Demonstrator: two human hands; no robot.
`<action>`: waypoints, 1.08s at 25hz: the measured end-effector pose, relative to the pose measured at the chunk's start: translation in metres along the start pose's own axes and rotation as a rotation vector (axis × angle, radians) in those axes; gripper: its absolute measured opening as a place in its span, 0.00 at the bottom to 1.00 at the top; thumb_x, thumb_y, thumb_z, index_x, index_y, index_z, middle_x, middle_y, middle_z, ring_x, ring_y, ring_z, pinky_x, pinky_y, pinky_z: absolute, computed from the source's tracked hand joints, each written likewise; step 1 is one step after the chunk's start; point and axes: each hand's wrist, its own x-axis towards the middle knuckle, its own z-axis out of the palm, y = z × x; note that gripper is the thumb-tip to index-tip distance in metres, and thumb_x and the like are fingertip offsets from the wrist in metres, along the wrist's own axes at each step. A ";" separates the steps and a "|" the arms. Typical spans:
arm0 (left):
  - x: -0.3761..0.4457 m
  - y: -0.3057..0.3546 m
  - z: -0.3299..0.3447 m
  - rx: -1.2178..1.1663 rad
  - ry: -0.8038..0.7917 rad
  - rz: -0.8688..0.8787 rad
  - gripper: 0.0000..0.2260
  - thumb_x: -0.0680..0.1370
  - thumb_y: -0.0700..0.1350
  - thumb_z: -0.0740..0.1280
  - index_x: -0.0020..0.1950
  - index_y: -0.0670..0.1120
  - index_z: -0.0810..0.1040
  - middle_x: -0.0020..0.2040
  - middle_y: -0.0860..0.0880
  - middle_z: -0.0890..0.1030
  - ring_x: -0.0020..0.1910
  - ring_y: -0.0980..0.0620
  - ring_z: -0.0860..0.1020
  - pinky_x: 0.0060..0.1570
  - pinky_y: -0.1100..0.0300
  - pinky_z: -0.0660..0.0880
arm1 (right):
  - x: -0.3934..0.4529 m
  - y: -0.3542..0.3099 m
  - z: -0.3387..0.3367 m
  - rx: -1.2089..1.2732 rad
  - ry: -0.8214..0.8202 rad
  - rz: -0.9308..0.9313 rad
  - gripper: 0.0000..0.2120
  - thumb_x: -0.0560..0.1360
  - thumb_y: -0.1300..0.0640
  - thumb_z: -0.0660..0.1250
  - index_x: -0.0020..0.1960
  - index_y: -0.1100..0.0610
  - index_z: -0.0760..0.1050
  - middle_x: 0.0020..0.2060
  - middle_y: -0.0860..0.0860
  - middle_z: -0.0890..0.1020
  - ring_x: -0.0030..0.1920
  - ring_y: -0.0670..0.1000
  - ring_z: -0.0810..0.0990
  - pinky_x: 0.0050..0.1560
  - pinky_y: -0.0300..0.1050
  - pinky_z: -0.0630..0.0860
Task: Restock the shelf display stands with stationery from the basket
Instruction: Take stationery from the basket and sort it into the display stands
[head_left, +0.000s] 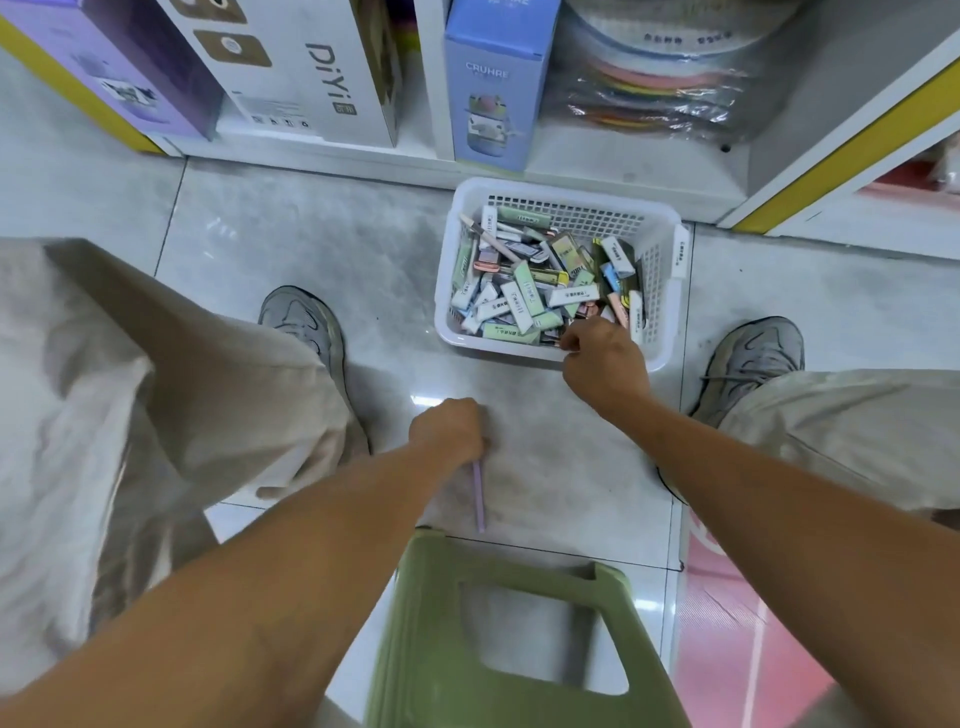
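Note:
A white plastic basket stands on the tiled floor, filled with several small stationery packs in green, white, pink and blue. My right hand reaches over the basket's near right corner, fingers curled down among the packs; what they hold is hidden. My left hand hovers over the floor in front of the basket and grips a thin purple pen that points back toward me.
A green plastic stool sits under me. My two grey shoes and beige trouser legs flank the basket. A low white shelf beyond it carries boxed bottles and wrapped coloured items.

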 end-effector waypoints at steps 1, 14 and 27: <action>0.003 0.002 0.005 -0.034 -0.032 -0.019 0.10 0.73 0.45 0.66 0.53 0.45 0.78 0.47 0.47 0.79 0.37 0.46 0.78 0.41 0.58 0.77 | 0.000 0.000 0.004 0.002 0.022 0.006 0.12 0.73 0.66 0.63 0.53 0.57 0.81 0.55 0.54 0.80 0.54 0.56 0.78 0.50 0.47 0.74; 0.010 0.025 -0.001 -0.159 -0.123 0.266 0.10 0.81 0.46 0.59 0.58 0.41 0.70 0.53 0.39 0.79 0.43 0.45 0.79 0.40 0.56 0.75 | 0.018 0.008 -0.008 0.110 0.114 0.094 0.10 0.75 0.65 0.63 0.49 0.57 0.82 0.48 0.55 0.84 0.49 0.58 0.81 0.48 0.49 0.79; 0.070 0.064 -0.169 0.442 0.365 0.438 0.16 0.75 0.33 0.62 0.62 0.39 0.77 0.65 0.37 0.69 0.60 0.40 0.71 0.55 0.45 0.74 | 0.087 0.005 -0.032 0.003 -0.143 -0.034 0.29 0.73 0.59 0.72 0.73 0.55 0.69 0.66 0.56 0.76 0.64 0.58 0.76 0.61 0.49 0.74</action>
